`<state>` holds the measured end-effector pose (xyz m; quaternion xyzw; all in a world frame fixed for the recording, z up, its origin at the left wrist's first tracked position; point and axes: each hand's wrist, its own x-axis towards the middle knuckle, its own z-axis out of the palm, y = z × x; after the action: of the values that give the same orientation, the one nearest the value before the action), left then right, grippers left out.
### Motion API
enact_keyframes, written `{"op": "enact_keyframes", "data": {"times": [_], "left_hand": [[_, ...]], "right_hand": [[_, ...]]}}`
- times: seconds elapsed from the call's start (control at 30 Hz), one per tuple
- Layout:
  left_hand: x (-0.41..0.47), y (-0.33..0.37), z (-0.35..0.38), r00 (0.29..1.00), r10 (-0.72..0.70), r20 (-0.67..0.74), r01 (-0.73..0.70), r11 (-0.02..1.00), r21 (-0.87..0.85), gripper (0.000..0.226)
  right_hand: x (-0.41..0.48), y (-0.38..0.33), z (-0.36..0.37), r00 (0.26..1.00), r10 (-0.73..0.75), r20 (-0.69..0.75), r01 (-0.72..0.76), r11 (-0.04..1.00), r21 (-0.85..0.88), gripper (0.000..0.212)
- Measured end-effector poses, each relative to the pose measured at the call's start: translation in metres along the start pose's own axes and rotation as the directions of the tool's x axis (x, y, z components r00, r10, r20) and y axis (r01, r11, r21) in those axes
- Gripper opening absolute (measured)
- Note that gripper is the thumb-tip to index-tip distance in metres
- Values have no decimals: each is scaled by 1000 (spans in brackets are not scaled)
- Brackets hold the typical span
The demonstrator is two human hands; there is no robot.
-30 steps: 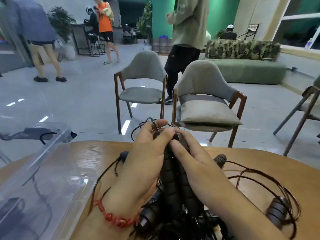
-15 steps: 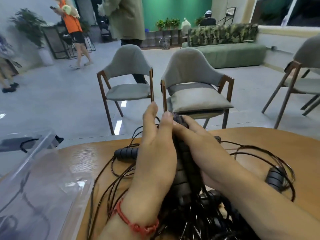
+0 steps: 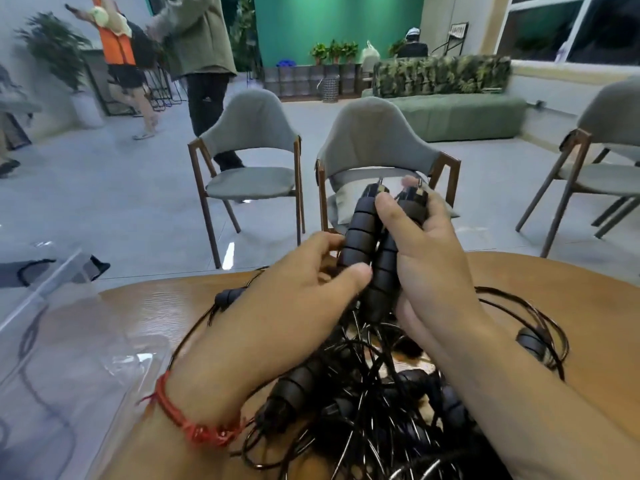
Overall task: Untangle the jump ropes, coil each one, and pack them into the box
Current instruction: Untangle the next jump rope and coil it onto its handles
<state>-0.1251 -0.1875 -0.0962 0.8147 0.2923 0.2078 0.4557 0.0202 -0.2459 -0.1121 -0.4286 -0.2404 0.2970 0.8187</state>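
Two black ribbed jump rope handles [image 3: 372, 247] stand upright side by side above a tangle of thin black ropes [image 3: 367, 386] on the round wooden table [image 3: 156, 306]. My right hand [image 3: 422, 258] grips the handles from the right, thumb across their upper part. My left hand [image 3: 287, 306], a red string at its wrist, pinches the handles' lower part between thumb and fingers. More black handles [image 3: 298, 386] lie loose in the tangle. The clear plastic box [image 3: 65, 341] sits at the table's left.
Another handle [image 3: 531, 344] lies among rope loops at the right of the table, one more handle [image 3: 228, 296] at the far left of the tangle. Grey chairs [image 3: 377, 147] stand just beyond the table edge. People walk on the floor at the back left.
Both hands have lifted the pair of handles higher. My left hand has slid down from the handle tops to their lower part, and my right hand now holds their upper part.
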Motion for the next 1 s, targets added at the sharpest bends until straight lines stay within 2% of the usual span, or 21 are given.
{"op": "enact_keyframes", "data": {"times": [0.07, 0.13, 0.27, 0.33, 0.43, 0.6, 0.73, 0.9, 1.0], "left_hand": [[-6, 4, 6, 999, 35, -6, -34, 994, 104, 24], [-10, 8, 17, 998, 55, -33, -48, 985, 165, 27], [-14, 9, 29, 997, 61, -41, -55, 990, 133, 61], [-12, 8, 30, 993, 94, -74, -83, 986, 143, 75], [-10, 6, 31, 969, 180, -170, -140, 964, 224, 97], [-11, 5, 34, 933, 281, -224, -176, 901, 396, 99], [-7, -1, 22, 936, 303, -177, -212, 890, 404, 104], [-7, -3, 7, 946, 314, -77, -263, 886, 382, 104], [-4, -8, 14, 945, 308, -112, -211, 832, 513, 109]], "right_hand": [[-2, 2, 2, 1000, -17, 1, 17, 1000, 1, 33], [-5, 2, 3, 1000, -20, 0, 20, 999, -44, 28], [-8, -2, 0, 999, -24, 23, 28, 976, -214, 21], [-9, -3, 0, 998, -3, 61, 18, 971, -237, 22], [-12, -4, 3, 994, 48, 102, -26, 978, -209, 24], [-12, -1, 4, 992, 57, 117, -41, 991, -130, 27], [-10, -3, 3, 966, 181, 185, -204, 972, 114, 36], [0, -3, -4, 956, 207, 210, -239, 961, 142, 46], [1, 3, -2, 964, 182, 192, -215, 962, 166, 44]]}}
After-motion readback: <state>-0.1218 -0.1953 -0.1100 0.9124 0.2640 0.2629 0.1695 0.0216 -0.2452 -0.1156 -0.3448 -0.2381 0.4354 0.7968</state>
